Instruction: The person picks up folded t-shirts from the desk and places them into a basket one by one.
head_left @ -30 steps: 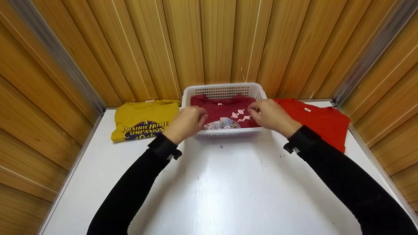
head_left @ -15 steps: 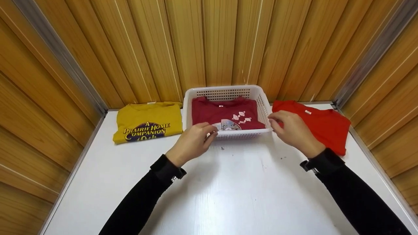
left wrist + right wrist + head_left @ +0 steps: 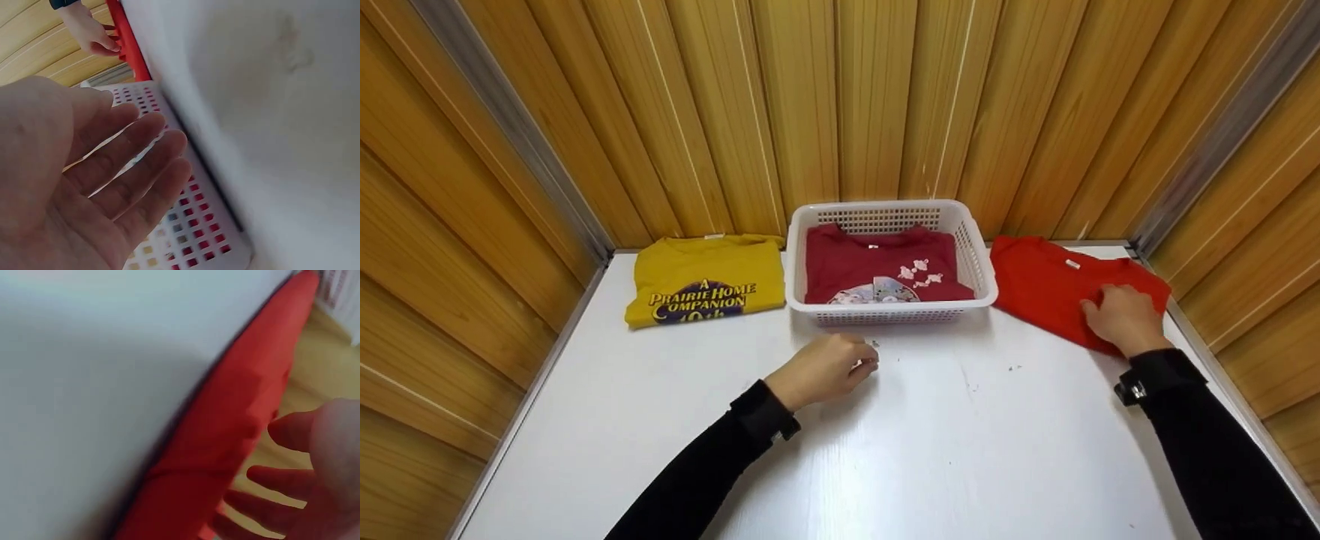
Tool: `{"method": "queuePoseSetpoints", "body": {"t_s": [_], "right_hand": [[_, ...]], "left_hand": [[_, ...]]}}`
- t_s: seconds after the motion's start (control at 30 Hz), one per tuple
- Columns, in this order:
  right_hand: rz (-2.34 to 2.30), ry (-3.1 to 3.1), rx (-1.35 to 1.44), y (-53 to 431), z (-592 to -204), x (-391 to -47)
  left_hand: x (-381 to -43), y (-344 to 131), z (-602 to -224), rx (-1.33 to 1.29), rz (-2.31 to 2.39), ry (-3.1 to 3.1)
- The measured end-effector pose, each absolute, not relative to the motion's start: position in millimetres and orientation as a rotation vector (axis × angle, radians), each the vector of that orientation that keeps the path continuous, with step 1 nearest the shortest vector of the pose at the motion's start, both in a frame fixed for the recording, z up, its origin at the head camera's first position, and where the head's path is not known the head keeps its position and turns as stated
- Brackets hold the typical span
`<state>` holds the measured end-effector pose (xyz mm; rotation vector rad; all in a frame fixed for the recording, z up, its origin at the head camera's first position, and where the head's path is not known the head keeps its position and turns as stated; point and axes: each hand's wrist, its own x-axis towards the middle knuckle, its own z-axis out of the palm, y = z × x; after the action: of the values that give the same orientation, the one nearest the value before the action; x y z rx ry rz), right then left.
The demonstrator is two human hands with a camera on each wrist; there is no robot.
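A folded maroon T-shirt (image 3: 877, 262) with pink and pale prints lies inside a white plastic basket (image 3: 892, 308) against the back wall. My left hand (image 3: 826, 369) hovers over the table in front of the basket, fingers loosely bent, holding nothing; in the left wrist view its fingers (image 3: 143, 169) spread loosely before the basket's perforated side. My right hand (image 3: 1126, 319) is over the right part of a folded red T-shirt (image 3: 1039, 285). The right wrist view has its fingers (image 3: 281, 481) extended and apart beside the red fabric, gripping nothing; whether they touch it I cannot tell.
A folded yellow T-shirt (image 3: 705, 270) with a purple print lies left of the basket. All stand along the back of a white table (image 3: 915, 450). Wood-look panels (image 3: 877, 97) enclose the back and both sides, with grey metal strips at the corners.
Both hands have left the basket. My left hand drew back toward me over the table; my right moved rightward over the red T-shirt. The basket and shirts stay in place.
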<state>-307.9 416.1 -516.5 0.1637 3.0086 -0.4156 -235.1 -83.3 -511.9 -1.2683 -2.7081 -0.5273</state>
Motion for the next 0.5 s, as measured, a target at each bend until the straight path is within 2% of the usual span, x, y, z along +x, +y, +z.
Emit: {"method": "queuePoseSetpoints", "body": {"t_s": [0.1,0.3,0.5], "right_hand": [[-0.321,2.98,0.114,430,-527,-305],[-0.255,2.95,0.01,428,-529,-301],[-0.209,2.959,-0.064,428,-526,-280]], "left_hand": [[-235,-79,-519,-1.27,-0.522,-2.73],[-237,-67,-525,-1.287,-0.508,-2.74],[-239,-40,-527,-1.342,-0.431,-2.721]]}}
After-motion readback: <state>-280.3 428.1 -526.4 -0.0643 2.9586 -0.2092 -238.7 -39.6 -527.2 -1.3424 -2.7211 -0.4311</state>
